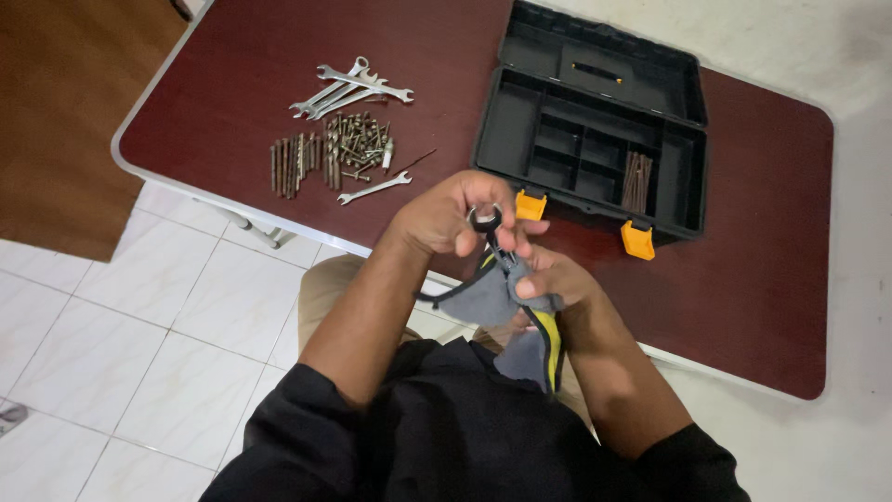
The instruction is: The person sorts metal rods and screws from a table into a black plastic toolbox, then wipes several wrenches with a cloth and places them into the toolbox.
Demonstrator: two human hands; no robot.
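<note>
So the left hand (441, 218) pinches the ring end of a dark metal wrench (487, 226), and the right hand (548, 279) pinches a grey cloth with yellow trim (492, 297) around its shaft, held near the counter (232, 65) edge. Most spanners (348, 88) and rusty bolts (334, 153) lie loose far left; the black plastic toolbox (595, 121) holds only a few nails.

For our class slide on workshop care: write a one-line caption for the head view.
Both hands, left hand and right hand, hold a wrench in a grey cloth above the table.
</note>
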